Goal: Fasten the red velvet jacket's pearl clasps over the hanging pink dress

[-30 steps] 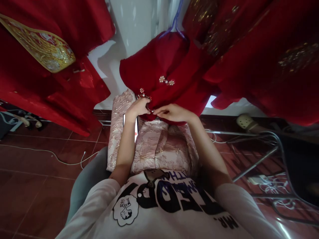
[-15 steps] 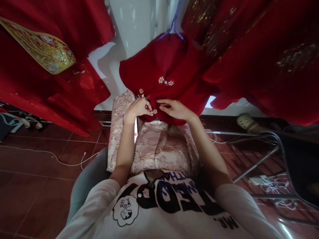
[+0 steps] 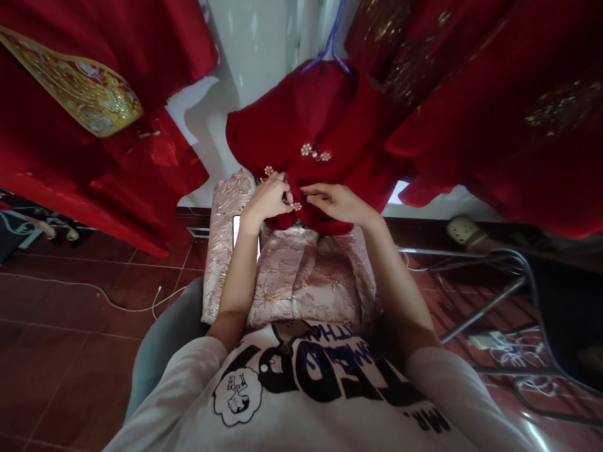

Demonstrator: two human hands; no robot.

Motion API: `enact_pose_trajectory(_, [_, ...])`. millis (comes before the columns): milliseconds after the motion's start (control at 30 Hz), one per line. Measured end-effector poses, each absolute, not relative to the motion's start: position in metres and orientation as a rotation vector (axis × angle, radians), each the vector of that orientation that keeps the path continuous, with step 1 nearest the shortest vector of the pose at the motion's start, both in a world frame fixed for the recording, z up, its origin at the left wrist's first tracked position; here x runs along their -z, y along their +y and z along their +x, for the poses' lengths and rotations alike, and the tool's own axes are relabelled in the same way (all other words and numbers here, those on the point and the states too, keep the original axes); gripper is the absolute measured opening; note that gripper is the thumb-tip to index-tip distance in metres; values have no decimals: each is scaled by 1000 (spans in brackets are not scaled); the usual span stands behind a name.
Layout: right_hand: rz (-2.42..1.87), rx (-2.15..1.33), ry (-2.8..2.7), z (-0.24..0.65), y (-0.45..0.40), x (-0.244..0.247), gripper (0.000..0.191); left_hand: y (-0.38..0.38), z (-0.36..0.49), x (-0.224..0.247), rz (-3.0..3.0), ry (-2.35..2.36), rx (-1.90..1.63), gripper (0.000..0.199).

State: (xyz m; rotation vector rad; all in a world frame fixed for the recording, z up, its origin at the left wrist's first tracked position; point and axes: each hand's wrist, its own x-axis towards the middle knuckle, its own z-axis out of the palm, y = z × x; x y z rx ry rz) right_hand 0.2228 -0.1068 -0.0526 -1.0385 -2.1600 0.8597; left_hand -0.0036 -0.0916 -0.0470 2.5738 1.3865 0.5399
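Note:
A red satin garment (image 3: pixel 320 107) hangs from a blue hanger (image 3: pixel 330 44) just in front of me, with pearl-flower frog fastenings (image 3: pixel 315 151) on its front. My left hand (image 3: pixel 268 201) grips a fold of the red cloth below a small flower clasp (image 3: pixel 268 171). My right hand (image 3: pixel 336 202) pinches the cloth from the other side, its fingertips beside a pearl button (image 3: pixel 296 206). The fingers hide part of the fastening. A pink brocade garment (image 3: pixel 301 282) lies across my lap.
A phone (image 3: pixel 235 231) stands at the left of the pink cloth. More red garments (image 3: pixel 103 169) hang on both sides, one with a gold embroidered panel (image 3: pixel 80 94). Behind are a white wall and dark red floor tiles, with a white cable, metal chair legs and a plug.
My hands have moved closer together and slightly upward at the fastening. My left hand has closed over the fold, and the red cloth has shifted with it.

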Motion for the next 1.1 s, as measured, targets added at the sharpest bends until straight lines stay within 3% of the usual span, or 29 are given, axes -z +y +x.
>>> enact_pose_trajectory(467, [-1003, -826, -2006, 231, -107, 43, 40, -81, -12, 58, 2236, 1309, -507, 10])
enact_pose_trajectory(600, [-982, -704, -1788, 217, -103, 44, 55, -94, -11, 47, 2250, 1328, -615, 31])
enact_pose_trajectory(700, [-933, -667, -1712, 205, -93, 42, 67, -102, 3, 36, 2242, 1483, -979, 47])
enact_pose_trajectory(867, [-980, -702, -1593, 185, -69, 27, 85, -78, 47, 34, 1936, 1201, -1529, 41])
enact_pose_trajectory(1000, [-1170, -717, -1445, 187, -53, 22, 99, -55, 80, 39, 1741, 866, -1421, 57])
enact_pose_trajectory(1100, [-1390, -523, -1470, 203, -46, 29, 103, -63, 97, 40, 1672, 956, -1267, 66])
